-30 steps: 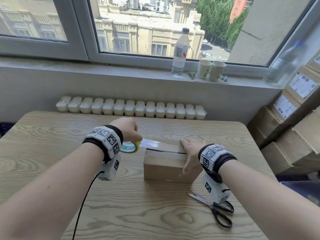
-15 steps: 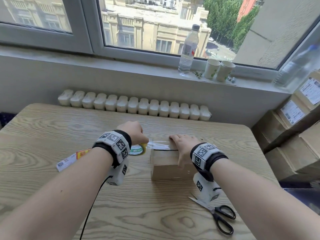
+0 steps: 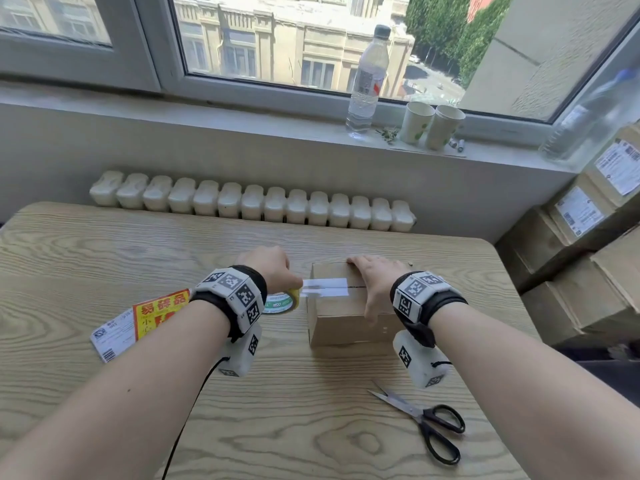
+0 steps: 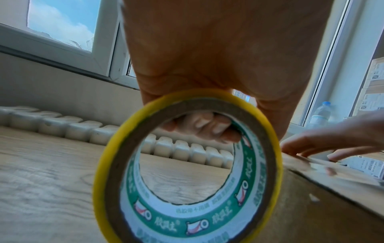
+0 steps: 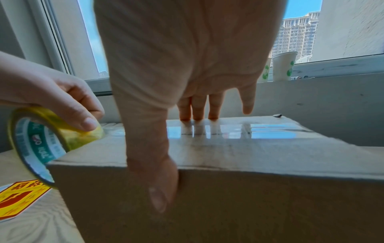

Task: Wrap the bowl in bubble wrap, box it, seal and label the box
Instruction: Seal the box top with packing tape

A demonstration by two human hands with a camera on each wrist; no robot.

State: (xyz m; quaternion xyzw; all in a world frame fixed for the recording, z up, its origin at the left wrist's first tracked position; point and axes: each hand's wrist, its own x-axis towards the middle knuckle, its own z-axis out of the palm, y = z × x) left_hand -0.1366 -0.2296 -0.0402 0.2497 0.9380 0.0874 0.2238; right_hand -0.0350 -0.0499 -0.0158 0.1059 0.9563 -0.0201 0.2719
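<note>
A closed cardboard box (image 3: pixel 346 323) (image 5: pixel 228 197) (image 4: pixel 332 205) stands mid-table. My left hand (image 3: pixel 273 268) (image 5: pixel 62 102) grips a yellow-edged tape roll (image 3: pixel 281 301) (image 4: pixel 187 164) (image 5: pixel 47 139) just left of the box. A clear tape strip (image 3: pixel 325 287) (image 5: pixel 228 133) runs from the roll along the box's top seam. My right hand (image 3: pixel 372 282) (image 5: pixel 187 82) lies flat on the box top, fingers (image 5: pixel 197 106) straight on the tape, thumb down the near side. The bowl is hidden.
Scissors (image 3: pixel 426 420) lie on the table (image 3: pixel 104 244) near my right arm. A red-and-yellow fragile sticker and a white shipping label (image 3: pixel 138 320) lie under my left forearm. Stacked labelled boxes (image 3: pixel 588 254) stand at right; a bottle (image 3: pixel 367 81) and cups (image 3: pixel 429 126) on the sill.
My right hand slid left along the box top over the tape. The head view tilted, bringing the labels under my left arm into sight. The left hand stays by the box's left end.
</note>
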